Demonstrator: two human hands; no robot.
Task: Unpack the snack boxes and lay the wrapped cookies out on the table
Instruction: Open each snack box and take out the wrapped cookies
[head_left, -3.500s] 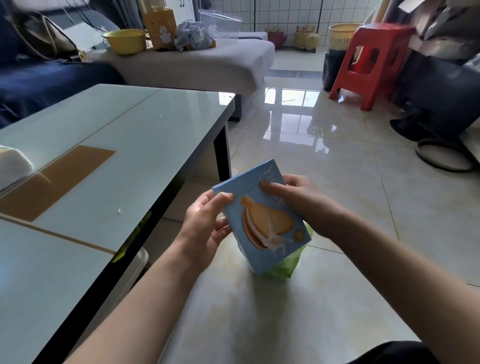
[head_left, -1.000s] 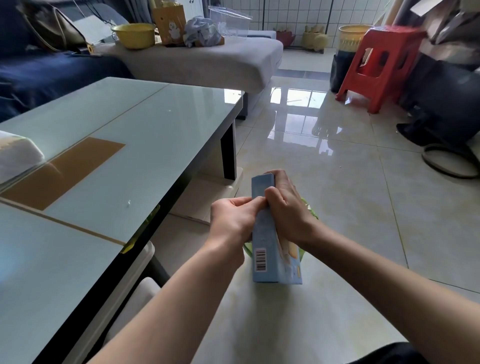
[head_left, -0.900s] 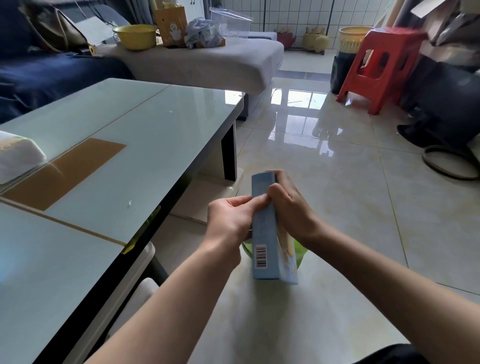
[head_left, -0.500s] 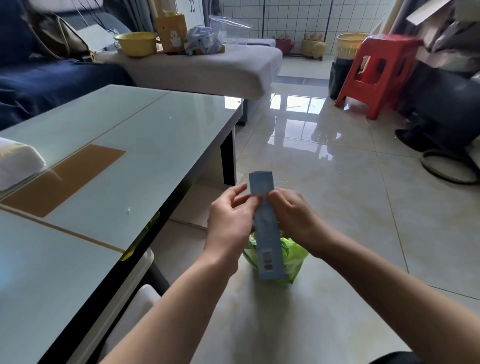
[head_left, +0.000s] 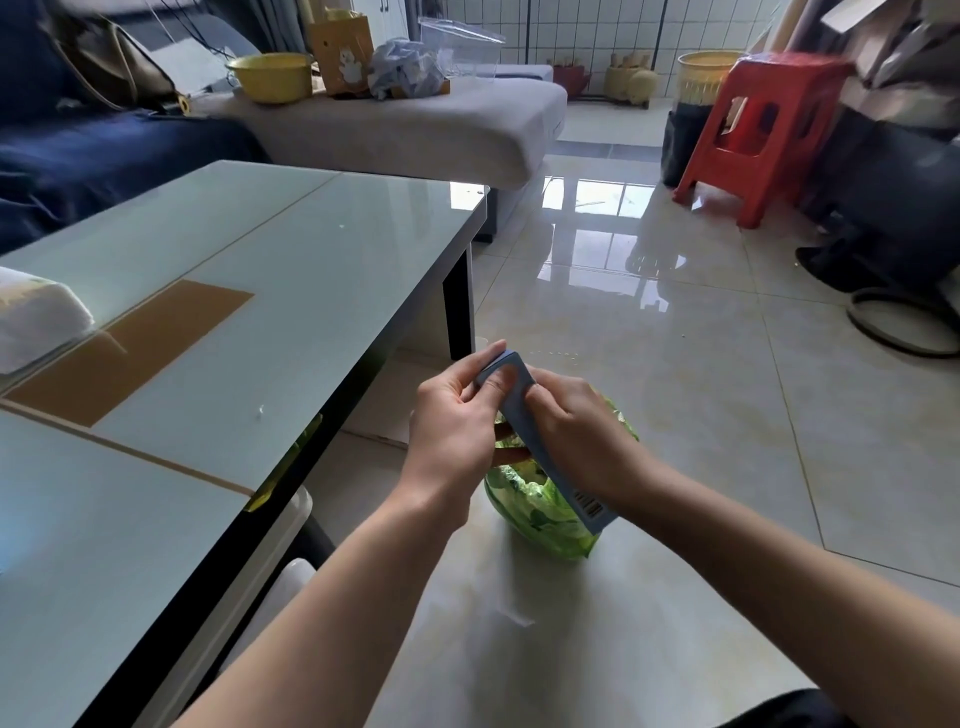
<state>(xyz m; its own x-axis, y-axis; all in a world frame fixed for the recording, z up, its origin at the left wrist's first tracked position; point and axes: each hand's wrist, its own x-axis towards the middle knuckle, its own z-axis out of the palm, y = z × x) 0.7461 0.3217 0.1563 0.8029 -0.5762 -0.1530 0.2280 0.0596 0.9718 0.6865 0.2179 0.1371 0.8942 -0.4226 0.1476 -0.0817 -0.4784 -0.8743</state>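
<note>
A blue snack box with a barcode near its lower end is held edge-on above the floor, tilted down to the right. My left hand pinches its upper end, thumb and fingers curled at the top flap. From the right side, my right hand grips the box's body. Directly beneath the box sits a green plastic bag on the tiles. No wrapped cookies show.
The glass-topped table stands to the left, bearing a brown sheet and a white pack at its left edge. Behind it is a grey sofa. A red stool stands far right.
The box turned from face-on to edge-on, then tilted with its barcode end down to the right. My left fingers shifted to the top flap. The view swung slightly left.
</note>
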